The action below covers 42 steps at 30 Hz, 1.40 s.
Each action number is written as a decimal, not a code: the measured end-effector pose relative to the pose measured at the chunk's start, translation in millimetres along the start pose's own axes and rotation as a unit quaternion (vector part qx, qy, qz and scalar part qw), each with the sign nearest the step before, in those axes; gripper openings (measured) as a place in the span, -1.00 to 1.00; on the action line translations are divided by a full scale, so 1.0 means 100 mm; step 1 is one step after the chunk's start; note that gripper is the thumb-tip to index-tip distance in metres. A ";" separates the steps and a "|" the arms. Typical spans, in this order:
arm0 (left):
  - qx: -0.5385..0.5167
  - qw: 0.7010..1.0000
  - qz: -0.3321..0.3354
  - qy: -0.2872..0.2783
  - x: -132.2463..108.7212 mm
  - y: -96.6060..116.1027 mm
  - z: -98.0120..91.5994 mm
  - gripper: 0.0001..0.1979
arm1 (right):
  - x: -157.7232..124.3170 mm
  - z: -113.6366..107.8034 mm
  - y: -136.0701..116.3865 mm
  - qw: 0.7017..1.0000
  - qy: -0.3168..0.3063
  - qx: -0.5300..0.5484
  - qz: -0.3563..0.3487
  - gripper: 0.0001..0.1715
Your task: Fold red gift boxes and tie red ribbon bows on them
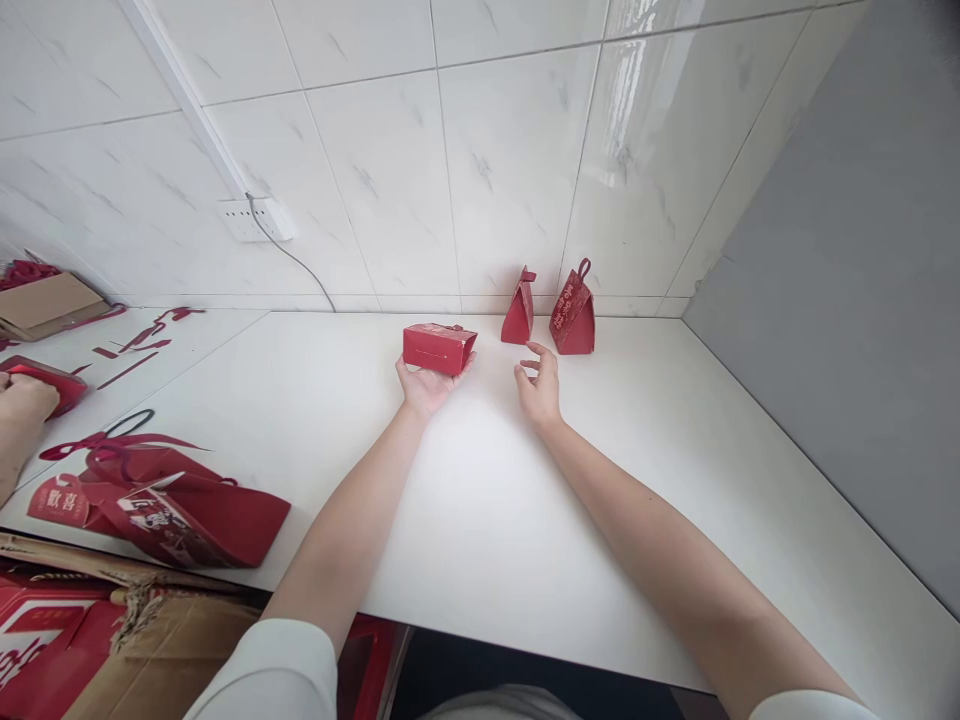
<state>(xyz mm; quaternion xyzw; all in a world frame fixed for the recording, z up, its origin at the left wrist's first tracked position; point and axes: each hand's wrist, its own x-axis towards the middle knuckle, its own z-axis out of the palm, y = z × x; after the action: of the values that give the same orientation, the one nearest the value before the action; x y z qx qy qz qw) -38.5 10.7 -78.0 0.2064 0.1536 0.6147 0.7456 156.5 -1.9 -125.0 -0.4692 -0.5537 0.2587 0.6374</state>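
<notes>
On the palm of my left hand [427,391] lies a red gift box [435,350], tipped on its side a little above the white table [465,500]. The fingers of that hand are mostly hidden beneath and behind the box. My right hand [540,388] is empty, its fingers apart and slightly curled. Just beyond it stand two red triangular gift boxes, a narrow-looking one [518,310] and one with gold lettering and a ribbon loop [574,315], both upright near the wall.
Several red gift boxes with ribbons [225,505] lie at the table's left front. Farther left, another person's hand [26,400] holds a red box [64,385] near ribbon scraps [139,340] and a cardboard box [52,305]. A grey panel [840,300] borders the right side.
</notes>
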 end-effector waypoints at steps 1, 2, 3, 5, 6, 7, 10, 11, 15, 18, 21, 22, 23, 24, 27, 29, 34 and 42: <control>0.001 1.000 -0.003 0.000 -0.01 0.00 0.01 -0.32 | -0.01 0.00 -0.02 1.000 -0.010 -0.004 -0.006 -0.53; 0.007 1.000 -0.008 -0.003 -0.02 -0.01 0.02 -0.31 | -0.02 0.00 -0.03 1.000 -0.019 -0.007 -0.015 -0.54; 0.018 1.000 -0.015 -0.011 -0.02 -0.01 0.03 -0.30 | -0.03 0.01 -0.05 0.999 -0.029 -0.008 -0.022 -0.55; 0.052 0.998 -0.026 -0.031 -0.02 -0.02 0.04 -0.27 | -0.04 0.01 -0.09 0.999 -0.047 0.001 -0.020 -0.57; 0.070 0.996 -0.028 -0.041 -0.02 -0.02 0.03 -0.26 | -0.05 0.02 -0.11 0.998 -0.060 0.012 -0.009 -0.56; 0.088 0.995 -0.026 -0.049 -0.01 -0.03 0.01 -0.25 | -0.05 0.02 -0.12 0.996 -0.080 0.030 0.009 -0.53; 0.144 0.989 -0.010 -0.040 0.04 -0.03 -0.07 -0.33 | -0.05 0.02 -0.13 0.976 -0.182 0.100 0.062 -0.40; 0.178 0.984 -0.005 -0.024 0.07 -0.04 -0.10 -0.40 | -0.05 0.02 -0.12 0.967 -0.214 0.123 0.066 -0.36; 0.326 0.945 0.009 0.025 0.16 -0.08 -0.22 -0.65 | -0.02 0.05 -0.04 0.960 -0.214 0.174 0.058 -0.17; 0.349 0.936 0.023 0.030 0.17 -0.11 -0.21 -0.66 | -0.02 0.05 0.01 0.970 -0.175 0.155 0.063 -0.08; 0.369 0.929 0.007 -0.014 0.10 -0.14 -0.15 -0.54 | -0.06 0.04 -0.01 0.977 -0.169 0.120 0.043 -0.21; 0.386 0.922 0.007 -0.025 0.06 -0.15 -0.13 -0.50 | -0.08 0.03 -0.02 0.979 -0.174 0.104 0.034 -0.27; 0.409 0.912 0.014 -0.028 0.01 -0.16 -0.12 -0.47 | -0.10 0.02 -0.03 0.979 -0.181 0.088 0.028 -0.31; 0.436 0.899 0.028 -0.022 -0.04 -0.16 -0.12 -0.47 | -0.11 0.01 -0.04 0.978 -0.192 0.072 0.027 -0.34; 0.505 0.861 0.057 0.009 -0.21 -0.15 -0.16 -0.46 | -0.13 -0.01 -0.04 0.969 -0.239 0.043 0.048 -0.28; 0.537 0.842 0.044 0.006 -0.32 -0.12 -0.20 -0.42 | -0.12 -0.02 -0.02 0.960 -0.267 0.059 0.065 -0.23; 0.555 0.830 0.050 0.001 -0.59 -0.10 -0.25 -0.35 | -0.07 -0.03 0.03 0.952 -0.225 0.163 0.131 -0.40; 0.442 0.897 0.009 0.031 -0.84 -0.16 -0.09 -0.50 | -0.17 -0.05 -0.17 0.907 -0.289 0.207 0.224 -0.53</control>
<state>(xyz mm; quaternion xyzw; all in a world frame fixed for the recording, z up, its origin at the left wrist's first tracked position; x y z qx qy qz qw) -45.9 -73.4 -95.6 0.4964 0.4308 0.4964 0.5671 154.2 -25.1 -117.5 -0.3436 -0.5278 0.6279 0.4574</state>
